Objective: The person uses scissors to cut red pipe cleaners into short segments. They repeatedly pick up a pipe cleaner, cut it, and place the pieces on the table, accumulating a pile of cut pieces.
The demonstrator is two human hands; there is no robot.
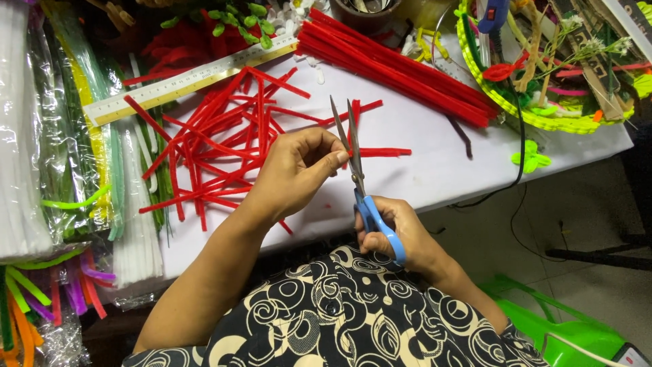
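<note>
My right hand [401, 238] grips the blue handles of a pair of scissors [360, 190], whose metal blades stand apart and point away from me. My left hand [295, 170] pinches a red pipe cleaner [384, 152] that lies across the blades. Left of that hand, a loose pile of cut red pipe cleaner pieces [217, 149] covers the white table [421, 177].
A bundle of long red pipe cleaners [401, 68] lies at the back, beside a steel ruler [183, 81]. Bagged white, green and mixed-colour pipe cleaners [41, 170] line the left. A yellow-green basket [536, 119] of craft bits stands back right. A black cable [519, 163] hangs off the edge.
</note>
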